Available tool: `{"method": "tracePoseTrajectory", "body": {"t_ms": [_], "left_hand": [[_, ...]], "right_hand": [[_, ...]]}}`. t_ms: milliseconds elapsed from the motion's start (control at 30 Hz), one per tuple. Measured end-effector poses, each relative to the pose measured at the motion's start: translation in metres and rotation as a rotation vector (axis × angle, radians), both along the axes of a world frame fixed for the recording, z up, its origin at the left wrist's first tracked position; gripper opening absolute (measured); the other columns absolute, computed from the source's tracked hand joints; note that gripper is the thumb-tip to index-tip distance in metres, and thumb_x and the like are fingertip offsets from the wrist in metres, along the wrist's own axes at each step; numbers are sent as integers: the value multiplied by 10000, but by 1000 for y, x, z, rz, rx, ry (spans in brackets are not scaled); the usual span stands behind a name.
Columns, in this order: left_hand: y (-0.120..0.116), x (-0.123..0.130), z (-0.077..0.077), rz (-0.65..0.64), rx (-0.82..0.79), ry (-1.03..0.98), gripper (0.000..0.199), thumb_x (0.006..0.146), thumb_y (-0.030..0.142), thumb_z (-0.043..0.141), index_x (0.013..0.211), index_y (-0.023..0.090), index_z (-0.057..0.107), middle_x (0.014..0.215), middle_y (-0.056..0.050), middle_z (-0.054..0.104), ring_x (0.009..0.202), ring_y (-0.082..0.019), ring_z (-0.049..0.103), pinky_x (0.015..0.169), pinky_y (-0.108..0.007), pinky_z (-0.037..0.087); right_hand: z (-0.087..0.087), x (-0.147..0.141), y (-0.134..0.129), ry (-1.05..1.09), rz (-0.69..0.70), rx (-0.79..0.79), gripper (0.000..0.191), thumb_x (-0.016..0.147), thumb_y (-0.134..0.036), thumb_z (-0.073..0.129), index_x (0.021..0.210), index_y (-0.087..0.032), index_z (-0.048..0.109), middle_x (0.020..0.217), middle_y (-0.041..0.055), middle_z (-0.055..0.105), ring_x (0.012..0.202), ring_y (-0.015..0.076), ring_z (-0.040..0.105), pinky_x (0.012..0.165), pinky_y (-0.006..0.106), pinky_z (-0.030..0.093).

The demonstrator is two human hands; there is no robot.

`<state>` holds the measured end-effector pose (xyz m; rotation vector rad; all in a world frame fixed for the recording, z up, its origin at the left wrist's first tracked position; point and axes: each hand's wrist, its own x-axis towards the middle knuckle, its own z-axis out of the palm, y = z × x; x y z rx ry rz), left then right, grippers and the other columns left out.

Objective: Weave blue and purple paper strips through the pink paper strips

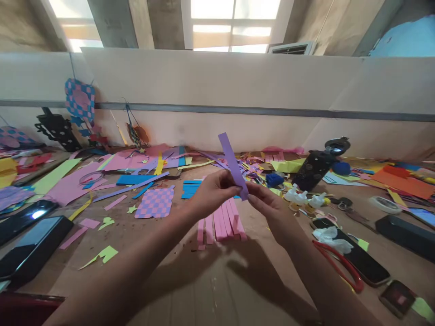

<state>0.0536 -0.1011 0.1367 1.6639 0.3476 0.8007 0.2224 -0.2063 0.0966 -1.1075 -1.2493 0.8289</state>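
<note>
A purple paper strip (231,160) is held up, tilted, above the table. My left hand (217,188) pinches it near its lower end from the left side. At the bottom corner of the strip, the fingertips of my right hand (268,203) are closed on it too. Below the hands lie pink paper strips (224,224) side by side. Blue paper strips (190,189) rest just behind my left hand, partly hidden by it. To the left is a woven pink and purple paper piece (155,203).
Paper scraps, such as a yellow-green one (108,254), litter the left. Two dark tumblers (314,170) (57,129) stand near the back wall. On the right are red-handled scissors (340,267), a phone (363,260) and a black box (406,235). A white partition (217,81) closes the back.
</note>
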Motion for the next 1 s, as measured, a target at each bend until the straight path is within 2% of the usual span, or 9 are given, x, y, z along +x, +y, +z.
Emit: {"method": "tracePoseTrajectory", "body": {"t_ms": [100, 200, 300, 367, 500, 600, 767, 900, 1000], "left_hand": [[2, 14, -23, -12, 6, 37, 186, 852, 294, 769, 944, 151, 692, 905, -49, 716, 854, -177, 690, 829, -332, 556], [10, 10, -43, 9, 199, 279, 186, 910, 319, 712, 1005, 159, 722, 955, -65, 737, 893, -205, 691, 813, -336, 549], [16, -1, -60, -23, 585, 594, 271, 880, 188, 689, 1149, 192, 724, 1150, -83, 754, 1059, -243, 685, 918, -370, 532], [17, -4, -69, -76, 806, 741, 289, 901, 175, 655, 1178, 211, 732, 1176, -88, 751, 1089, -256, 680, 929, -376, 517], [16, 1, -83, -168, 958, 776, 204, 913, 200, 642, 1070, 228, 769, 1099, -90, 738, 1067, -263, 671, 904, -363, 497], [14, 5, -92, -183, 879, 677, 147, 881, 207, 678, 978, 241, 783, 1095, -86, 734, 1081, -271, 659, 961, -388, 479], [14, 10, -99, -54, 667, 607, 206, 876, 158, 605, 958, 226, 781, 1127, -92, 753, 1137, -268, 660, 1020, -379, 487], [24, 14, -98, 146, 292, 525, 165, 886, 190, 589, 885, 199, 754, 1030, -95, 758, 1001, -256, 689, 904, -373, 538], [32, 11, -92, 128, 115, 466, 163, 913, 291, 624, 874, 192, 747, 975, -85, 755, 932, -235, 687, 837, -344, 539]], "right_hand": [[-3, 7, 6, 62, -40, -33, 384, 820, -562, 858, 1076, -283, 790, 981, 35, 794, 909, 220, 704, 825, 357, 554], [-13, 23, 9, 32, -124, -70, 408, 725, -591, 902, 893, -239, 783, 815, 31, 747, 750, 193, 635, 673, 318, 497], [-22, 40, 10, 10, -218, -86, 444, 699, -618, 892, 873, -226, 779, 801, 37, 734, 749, 196, 622, 661, 314, 476], [-26, 48, 10, -6, -254, -92, 457, 702, -629, 876, 890, -224, 779, 819, 41, 736, 768, 202, 626, 677, 319, 477], [-28, 55, 10, -70, -273, -102, 448, 722, -636, 845, 893, -229, 771, 845, 43, 737, 805, 213, 632, 727, 334, 490], [-27, 56, 10, -103, -273, -126, 459, 723, -651, 831, 893, -230, 762, 850, 40, 734, 809, 214, 629, 740, 336, 497], [-25, 57, 8, -119, -201, -174, 479, 727, -676, 825, 857, -222, 746, 804, 20, 686, 740, 177, 575, 673, 296, 467], [-19, 52, 2, -147, 44, -259, 408, 810, -627, 780, 836, -220, 745, 774, 11, 657, 682, 160, 548, 615, 280, 421], [-21, 43, 2, -327, 184, -296, 302, 876, -527, 713, 823, -233, 757, 805, 25, 705, 747, 194, 612, 671, 300, 446]]}}
